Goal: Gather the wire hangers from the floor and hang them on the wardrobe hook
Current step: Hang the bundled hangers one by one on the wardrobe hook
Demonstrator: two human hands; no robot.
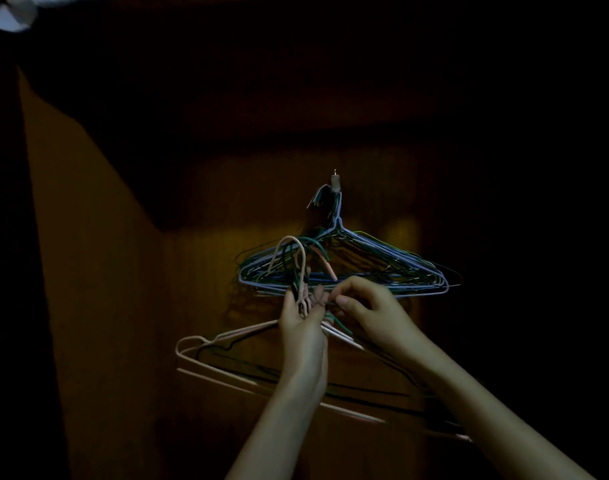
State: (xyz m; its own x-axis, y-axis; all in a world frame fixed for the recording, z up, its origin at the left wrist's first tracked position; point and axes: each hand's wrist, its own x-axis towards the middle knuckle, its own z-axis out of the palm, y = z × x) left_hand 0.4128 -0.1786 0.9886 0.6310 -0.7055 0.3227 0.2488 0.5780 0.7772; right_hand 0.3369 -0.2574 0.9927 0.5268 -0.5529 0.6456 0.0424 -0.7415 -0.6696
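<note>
Inside a dim wooden wardrobe, a small metal hook [335, 183] on the back panel carries a bunch of several blue and green wire hangers [372, 268]. Below and in front of them I hold a second bunch of pink, green and black wire hangers [227, 370]. My left hand [301, 323] grips this bunch by the necks, with the hook ends sticking up above my fingers. My right hand [369, 308] pinches at the same necks from the right, thumb and fingertips together.
The wardrobe's brown back panel [199, 271] and left side wall [88, 271] close in the space. A dark shelf or ceiling edge [296, 133] runs above the hook. Something pale [12, 15] shows at the top left corner. The right side is in darkness.
</note>
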